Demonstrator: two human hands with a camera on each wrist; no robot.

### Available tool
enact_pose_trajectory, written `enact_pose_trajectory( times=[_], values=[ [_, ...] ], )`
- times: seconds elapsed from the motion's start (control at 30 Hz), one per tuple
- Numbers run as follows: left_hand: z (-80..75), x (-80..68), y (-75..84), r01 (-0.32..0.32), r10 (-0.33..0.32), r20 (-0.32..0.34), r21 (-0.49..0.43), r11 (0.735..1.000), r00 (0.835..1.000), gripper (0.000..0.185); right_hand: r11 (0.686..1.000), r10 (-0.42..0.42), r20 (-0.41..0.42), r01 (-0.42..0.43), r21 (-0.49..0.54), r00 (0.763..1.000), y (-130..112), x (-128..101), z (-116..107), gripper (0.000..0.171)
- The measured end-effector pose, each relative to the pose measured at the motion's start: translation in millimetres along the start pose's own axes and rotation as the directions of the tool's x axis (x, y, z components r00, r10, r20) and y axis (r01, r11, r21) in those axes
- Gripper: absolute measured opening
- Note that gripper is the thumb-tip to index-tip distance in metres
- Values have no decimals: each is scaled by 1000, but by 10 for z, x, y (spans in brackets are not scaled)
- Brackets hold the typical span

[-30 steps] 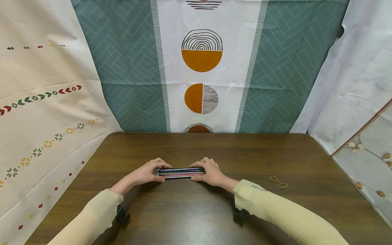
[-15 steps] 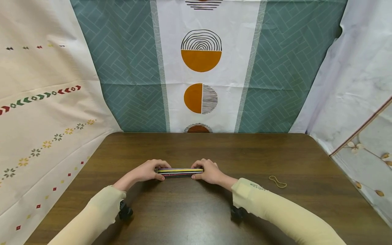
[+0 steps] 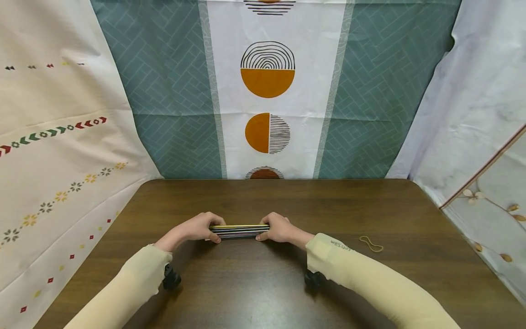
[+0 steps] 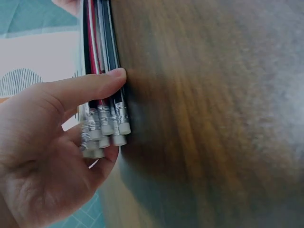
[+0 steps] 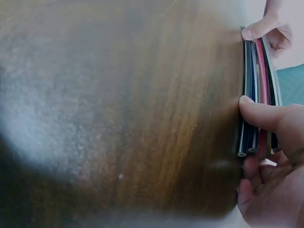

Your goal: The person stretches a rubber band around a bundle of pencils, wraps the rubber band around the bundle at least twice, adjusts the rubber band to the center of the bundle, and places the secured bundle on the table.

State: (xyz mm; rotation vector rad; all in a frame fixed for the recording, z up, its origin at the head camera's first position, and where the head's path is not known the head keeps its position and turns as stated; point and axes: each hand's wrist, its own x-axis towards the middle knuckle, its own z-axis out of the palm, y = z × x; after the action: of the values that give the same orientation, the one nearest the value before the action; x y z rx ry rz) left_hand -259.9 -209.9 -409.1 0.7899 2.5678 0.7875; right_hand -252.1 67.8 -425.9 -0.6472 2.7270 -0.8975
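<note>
A bundle of several pencils (image 3: 238,232) lies crosswise between both hands, black, red, white and yellow among the colours. My left hand (image 3: 197,227) grips its left end, thumb on the near side and fingers behind. In the left wrist view, white erasers (image 4: 118,138) in silver ferrules stick out past that thumb at uneven lengths. My right hand (image 3: 280,228) holds the other end the same way. The right wrist view shows flat, unsharpened pencil ends (image 5: 242,154) just beyond the right thumb. Both fists of fingers partly hide the bundle's far side.
A thin yellowish rubber band (image 3: 371,244) lies on the brown wooden table (image 3: 255,283), right of the right hand. Patterned cloths hang behind the table (image 3: 365,91) and along both its sides. A dark wrist device (image 3: 171,277) shows under the left sleeve.
The pencils have turned within the grip: a yellow one came into view and now shows as a thin line along the top. The right hand has shifted slightly left.
</note>
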Motion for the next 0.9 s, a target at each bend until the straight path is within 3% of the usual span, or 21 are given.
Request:
enact_pose_trajectory(
  times=[0.2,0.4,0.57,0.67,0.9],
  values=[
    [-14,3,19,-13,13,19,-4,1000,1000,11,1000,-2,24,3,-16,1000,-18,7,-37,15],
    [-20,13,48,-27,24,53,54,998,998,7,1000,-23,30,23,2,999,13,-4,-43,15],
    [-9,40,83,-50,38,92,128,991,995,8,997,-40,115,32,69,993,62,-4,-92,15],
    [1,48,124,-45,29,133,121,992,991,10,992,-56,196,32,122,979,68,-7,-173,15],
    [15,60,212,14,-6,223,-32,999,975,14,957,-71,395,-49,287,916,85,-23,-304,13]
  ],
)
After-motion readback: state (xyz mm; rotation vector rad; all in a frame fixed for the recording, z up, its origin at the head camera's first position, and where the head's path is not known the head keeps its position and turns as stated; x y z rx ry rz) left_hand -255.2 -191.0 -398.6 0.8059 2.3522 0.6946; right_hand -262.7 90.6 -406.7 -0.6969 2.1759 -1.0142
